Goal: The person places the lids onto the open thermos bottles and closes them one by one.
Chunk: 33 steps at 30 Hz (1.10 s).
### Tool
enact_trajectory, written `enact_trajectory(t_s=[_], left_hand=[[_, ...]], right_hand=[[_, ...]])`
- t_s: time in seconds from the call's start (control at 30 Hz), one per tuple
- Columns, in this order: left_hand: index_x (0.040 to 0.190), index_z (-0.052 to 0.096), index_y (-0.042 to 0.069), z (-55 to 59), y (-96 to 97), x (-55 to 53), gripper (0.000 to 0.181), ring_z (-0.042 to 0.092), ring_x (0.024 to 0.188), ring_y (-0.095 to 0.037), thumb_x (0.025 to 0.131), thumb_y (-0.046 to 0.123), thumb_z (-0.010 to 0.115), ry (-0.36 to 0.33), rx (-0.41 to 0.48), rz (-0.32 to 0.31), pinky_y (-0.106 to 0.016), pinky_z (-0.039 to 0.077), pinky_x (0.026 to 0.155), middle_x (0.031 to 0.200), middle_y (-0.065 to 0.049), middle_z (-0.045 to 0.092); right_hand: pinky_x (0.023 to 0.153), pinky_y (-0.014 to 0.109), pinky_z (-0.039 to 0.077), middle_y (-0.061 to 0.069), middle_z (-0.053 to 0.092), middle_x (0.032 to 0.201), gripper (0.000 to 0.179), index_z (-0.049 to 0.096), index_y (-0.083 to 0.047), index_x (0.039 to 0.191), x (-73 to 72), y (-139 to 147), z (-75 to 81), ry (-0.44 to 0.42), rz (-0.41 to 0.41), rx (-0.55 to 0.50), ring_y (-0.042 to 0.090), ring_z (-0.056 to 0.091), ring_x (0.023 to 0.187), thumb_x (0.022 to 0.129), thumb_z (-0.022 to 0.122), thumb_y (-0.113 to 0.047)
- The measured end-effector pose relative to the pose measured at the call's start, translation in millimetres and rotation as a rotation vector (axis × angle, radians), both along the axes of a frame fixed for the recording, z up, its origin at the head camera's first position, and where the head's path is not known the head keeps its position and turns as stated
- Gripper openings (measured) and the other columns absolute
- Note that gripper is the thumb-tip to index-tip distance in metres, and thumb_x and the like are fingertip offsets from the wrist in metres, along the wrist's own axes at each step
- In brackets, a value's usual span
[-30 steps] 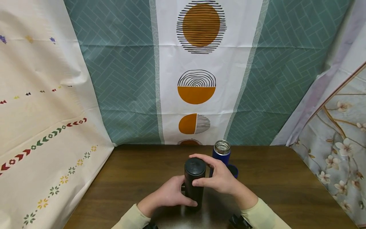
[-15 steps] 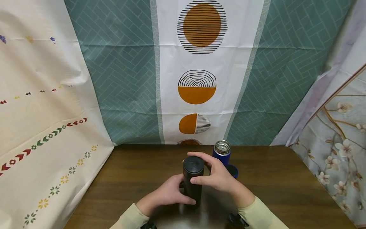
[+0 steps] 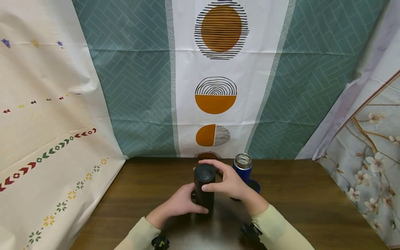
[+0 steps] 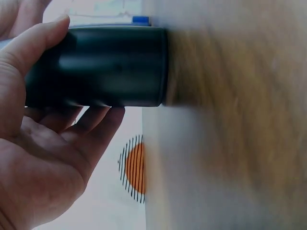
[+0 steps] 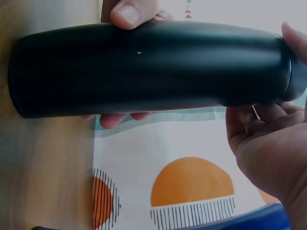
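A black thermos bottle stands upright between both hands, its dark lid on top. My left hand grips the lower body, with the thumb on the near side and fingers behind, as the left wrist view shows. Round the top, my right hand holds the lid end between thumb and fingers; its fingertips are partly hidden behind the bottle. In the right wrist view the bottle lies across the picture, base to the left. Whether its base touches the table cannot be told.
Behind the right hand stands a blue thermos with its metal mouth uncovered. A round blue lid with a dark inside lies beside it. A dark edge beneath the right hand is mostly hidden. Patterned cloths hang around the wooden table.
Both hands have moved the black thermos bottle away from the body and slightly left. Their grip looks the same. The blue thermos and its lid stay in place.
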<state>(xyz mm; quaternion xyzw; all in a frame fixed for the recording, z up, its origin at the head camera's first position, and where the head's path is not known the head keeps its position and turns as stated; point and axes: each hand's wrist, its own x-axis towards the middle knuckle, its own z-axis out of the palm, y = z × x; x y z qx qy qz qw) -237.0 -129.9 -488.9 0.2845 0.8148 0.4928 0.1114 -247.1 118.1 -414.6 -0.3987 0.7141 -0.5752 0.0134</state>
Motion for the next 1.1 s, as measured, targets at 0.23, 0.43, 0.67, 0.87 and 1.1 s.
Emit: enact_trajectory(t_s=[0.23, 0.43, 0.67, 0.87, 1.1], left_hand=[[0.146, 0.066, 0.018, 0.4, -10.0, -13.7, 0.070, 0.071, 0.121, -0.019, 0.086, 0.028, 0.099, 0.026, 0.006, 0.039, -0.054, 0.055, 0.110, 0.130, 0.007, 0.075], [0.147, 0.065, 0.016, 3.5, -18.1, -24.3, 0.071, 0.072, 0.120, -0.022, 0.086, 0.029, 0.099, 0.050, 0.019, 0.086, -0.056, 0.057, 0.108, 0.132, 0.002, 0.075], [0.147, 0.066, 0.016, 5.2, -25.5, -38.6, 0.072, 0.072, 0.119, -0.023, 0.085, 0.029, 0.100, 0.084, 0.017, 0.147, -0.056, 0.057, 0.106, 0.133, 0.002, 0.076], [0.145, 0.067, 0.014, 5.2, -27.7, -47.5, 0.070, 0.073, 0.116, -0.023, 0.084, 0.029, 0.100, 0.091, 0.020, 0.194, -0.053, 0.059, 0.104, 0.130, 0.001, 0.077], [0.142, 0.069, 0.013, 2.4, -32.7, -55.6, 0.067, 0.073, 0.116, -0.024, 0.085, 0.029, 0.100, 0.088, 0.025, 0.228, -0.054, 0.059, 0.104, 0.130, 0.000, 0.077]], right_hand=[[0.115, 0.062, 0.046, -0.001, 0.064, 0.154, 0.069, 0.064, -0.025, 0.156, -15.5, -11.0, 4.1, -0.020, -0.050, 0.042, 0.026, 0.063, 0.137, 0.092, 0.092, -0.027], [0.114, 0.058, 0.048, 0.003, 0.066, 0.151, 0.068, 0.062, -0.022, 0.158, -26.5, -23.1, 8.4, -0.076, -0.060, 0.018, 0.028, 0.063, 0.134, 0.096, 0.090, -0.021], [0.112, 0.056, 0.052, 0.002, 0.068, 0.149, 0.069, 0.062, -0.018, 0.159, -40.4, -36.6, 10.8, -0.080, -0.104, 0.007, 0.026, 0.065, 0.131, 0.095, 0.090, -0.020], [0.112, 0.054, 0.052, 0.002, 0.070, 0.144, 0.066, 0.064, -0.022, 0.156, -51.8, -45.5, 7.7, -0.070, -0.140, -0.013, 0.025, 0.065, 0.129, 0.095, 0.090, -0.022], [0.108, 0.051, 0.054, 0.004, 0.072, 0.141, 0.069, 0.063, -0.017, 0.158, -61.9, -54.2, 0.8, -0.107, -0.163, -0.054, 0.026, 0.066, 0.124, 0.095, 0.089, -0.024]])
